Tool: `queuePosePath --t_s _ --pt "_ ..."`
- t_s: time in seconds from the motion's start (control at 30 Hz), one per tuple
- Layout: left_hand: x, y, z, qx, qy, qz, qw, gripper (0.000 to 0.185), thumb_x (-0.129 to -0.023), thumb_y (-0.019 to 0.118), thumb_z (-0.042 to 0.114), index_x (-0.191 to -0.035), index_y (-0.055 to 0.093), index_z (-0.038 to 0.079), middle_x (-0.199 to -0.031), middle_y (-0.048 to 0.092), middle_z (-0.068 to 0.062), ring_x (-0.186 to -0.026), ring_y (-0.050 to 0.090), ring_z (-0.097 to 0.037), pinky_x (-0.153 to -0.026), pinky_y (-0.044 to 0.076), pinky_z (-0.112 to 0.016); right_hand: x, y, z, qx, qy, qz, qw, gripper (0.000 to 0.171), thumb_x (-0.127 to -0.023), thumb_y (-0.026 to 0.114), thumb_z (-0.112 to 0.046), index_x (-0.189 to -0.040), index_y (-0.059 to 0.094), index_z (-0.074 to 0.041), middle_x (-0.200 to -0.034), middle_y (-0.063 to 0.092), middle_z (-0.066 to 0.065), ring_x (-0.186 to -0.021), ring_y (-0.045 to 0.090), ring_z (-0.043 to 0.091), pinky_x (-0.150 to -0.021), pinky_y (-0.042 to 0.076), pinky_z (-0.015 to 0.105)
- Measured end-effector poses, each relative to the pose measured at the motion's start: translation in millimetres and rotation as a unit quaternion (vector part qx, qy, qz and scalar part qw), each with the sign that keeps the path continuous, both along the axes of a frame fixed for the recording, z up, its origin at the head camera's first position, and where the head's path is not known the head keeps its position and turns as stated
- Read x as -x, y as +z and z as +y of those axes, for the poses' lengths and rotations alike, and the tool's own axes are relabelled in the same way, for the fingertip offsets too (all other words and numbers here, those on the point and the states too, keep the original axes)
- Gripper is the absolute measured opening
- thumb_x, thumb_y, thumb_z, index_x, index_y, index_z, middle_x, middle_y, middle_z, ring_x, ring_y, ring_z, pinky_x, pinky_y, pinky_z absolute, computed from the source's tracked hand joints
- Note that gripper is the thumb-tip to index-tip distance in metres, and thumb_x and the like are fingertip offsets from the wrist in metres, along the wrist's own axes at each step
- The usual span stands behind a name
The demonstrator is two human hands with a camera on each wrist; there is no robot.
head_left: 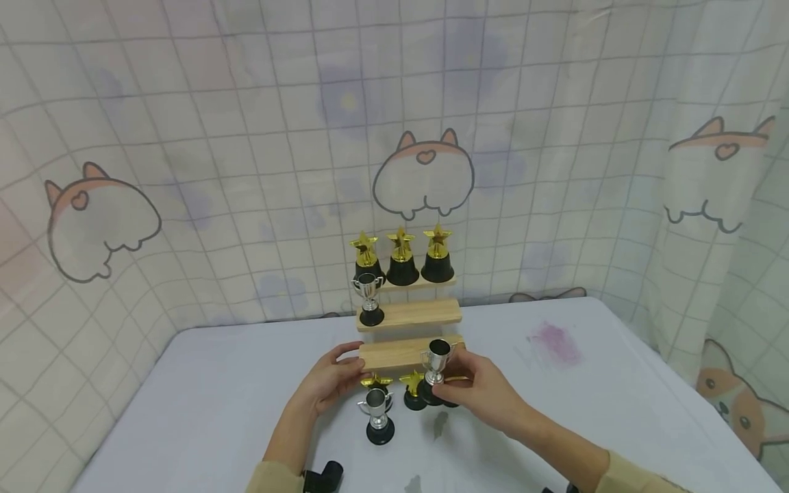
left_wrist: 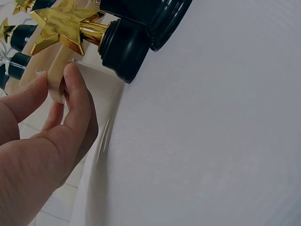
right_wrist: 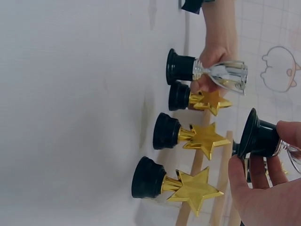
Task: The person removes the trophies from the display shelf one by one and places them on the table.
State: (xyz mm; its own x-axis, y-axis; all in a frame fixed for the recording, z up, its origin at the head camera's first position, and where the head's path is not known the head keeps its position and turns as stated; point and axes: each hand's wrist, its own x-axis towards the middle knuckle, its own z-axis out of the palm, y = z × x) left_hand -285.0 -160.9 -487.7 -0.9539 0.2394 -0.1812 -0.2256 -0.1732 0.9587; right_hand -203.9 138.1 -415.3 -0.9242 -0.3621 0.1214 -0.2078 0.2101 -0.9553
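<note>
left hand [left_wrist: 51, 136] pinches wooden shelf [left_wrist: 57, 77] by end; gold star trophy [left_wrist: 94, 33] near.

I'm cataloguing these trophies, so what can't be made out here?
Head view: rightmost lower star trophy, mostly hidden by the right hand and held silver cup.
Right wrist view: held silver cup's rim, past the right edge.
Left wrist view: bowl of the front silver cup, mostly past the top edge.

Reaching forward with left forearm [head_left: 288, 431] and right forearm [head_left: 557, 441] slanting inward, pinching between thumb and fingers with the left hand [head_left: 333, 380], gripping likewise with the right hand [head_left: 487, 392], apart from the left.
</note>
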Motion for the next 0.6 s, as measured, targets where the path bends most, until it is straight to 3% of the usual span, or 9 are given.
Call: queuePosePath --t_s 0.6 --pt "-0.1 0.4 -1.2 0.003 0.0 0.0 1.0 0.057 -0.1 0.06 -0.003 -0.15 0.034 -0.009 -0.125 0.057 -0.027 -0.095 0.069 -0.023 -0.089 0.059 -0.033 -3.7 -7.7 -2.1 0.004 0.017 -0.03 0.999 0.026 -0.092 0.076 -0.008 -0.113 0.062 0.0 -0.109 0.067 0.01 -0.11 0.064 0.03 -0.088 0.058 0.029"
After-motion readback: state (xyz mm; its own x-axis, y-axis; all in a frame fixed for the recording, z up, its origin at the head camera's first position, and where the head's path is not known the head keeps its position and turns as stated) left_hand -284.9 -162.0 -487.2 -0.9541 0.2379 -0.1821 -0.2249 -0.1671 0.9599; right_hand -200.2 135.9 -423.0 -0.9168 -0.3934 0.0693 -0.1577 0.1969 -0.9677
